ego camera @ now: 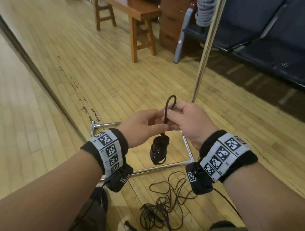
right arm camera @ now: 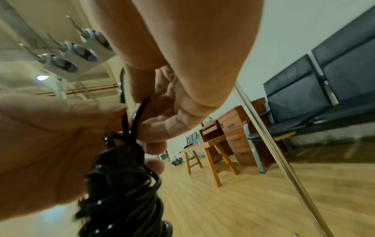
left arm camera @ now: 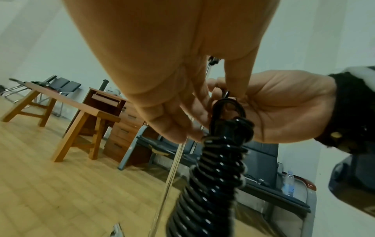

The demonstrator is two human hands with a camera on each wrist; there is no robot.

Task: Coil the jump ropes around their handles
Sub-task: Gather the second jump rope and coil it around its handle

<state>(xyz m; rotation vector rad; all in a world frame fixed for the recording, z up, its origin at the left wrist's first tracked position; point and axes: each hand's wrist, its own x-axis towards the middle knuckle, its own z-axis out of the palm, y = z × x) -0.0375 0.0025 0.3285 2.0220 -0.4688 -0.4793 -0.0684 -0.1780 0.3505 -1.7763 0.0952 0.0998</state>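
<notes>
A black jump rope coiled tightly round its handles (ego camera: 159,150) hangs in the air below my hands, also seen as the coiled bundle (left arm camera: 213,179) and the bundle (right arm camera: 121,200). A short loop of its rope (ego camera: 171,103) sticks up above my fingers. My left hand (ego camera: 153,123) pinches the rope just above the bundle. My right hand (ego camera: 174,114) pinches the base of the loop, fingers curled round the cord (right arm camera: 138,115). A second dark rope (ego camera: 163,202) lies loose and tangled on the wooden floor near my feet.
A chrome rack base (ego camera: 187,149) frames the floor under the bundle, and its upright pole (ego camera: 206,52) rises at the right. A wooden bench (ego camera: 136,13) and drawers (ego camera: 171,19) stand ahead. Dark seats (ego camera: 275,42) line the right side.
</notes>
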